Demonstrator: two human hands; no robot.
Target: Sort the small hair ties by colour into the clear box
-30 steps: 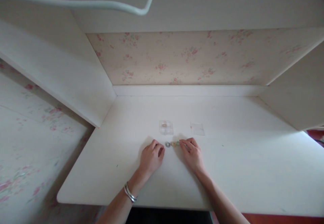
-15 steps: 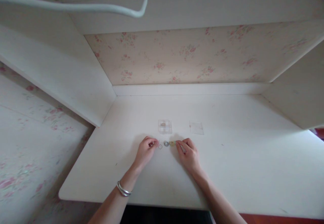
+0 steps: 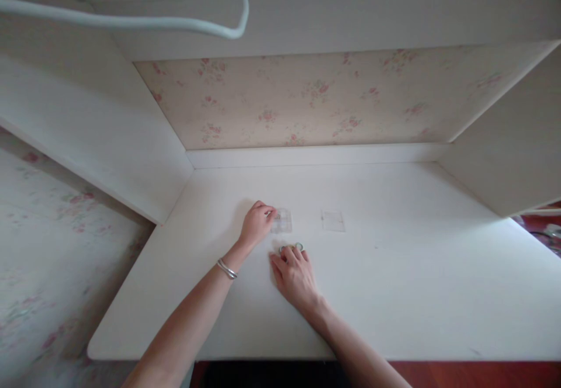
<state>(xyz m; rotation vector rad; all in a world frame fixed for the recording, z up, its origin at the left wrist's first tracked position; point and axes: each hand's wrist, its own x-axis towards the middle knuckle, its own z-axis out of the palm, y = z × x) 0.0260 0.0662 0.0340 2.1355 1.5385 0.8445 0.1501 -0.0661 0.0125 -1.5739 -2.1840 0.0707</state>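
My left hand (image 3: 257, 222) reaches forward over the white desk (image 3: 394, 283), its fingertips pinched at the left edge of a small clear plastic box (image 3: 282, 221); whether it holds a ring there is too small to tell. My right hand (image 3: 294, 272) lies flat on the desk with its fingertips on a short row of small rings (image 3: 298, 246), most of them hidden under the fingers. A flat clear lid (image 3: 332, 221) lies to the right of the box. A silver bangle (image 3: 226, 269) circles my left wrist.
The desk sits in a white alcove with flowered wallpaper (image 3: 307, 99) at the back and white side panels. A white cord (image 3: 131, 23) hangs across the top of the view. The front desk edge runs below my arms.
My left hand left the row of rings and moved forward to the clear box. My right hand slid left onto the rings. The view shifted slightly.
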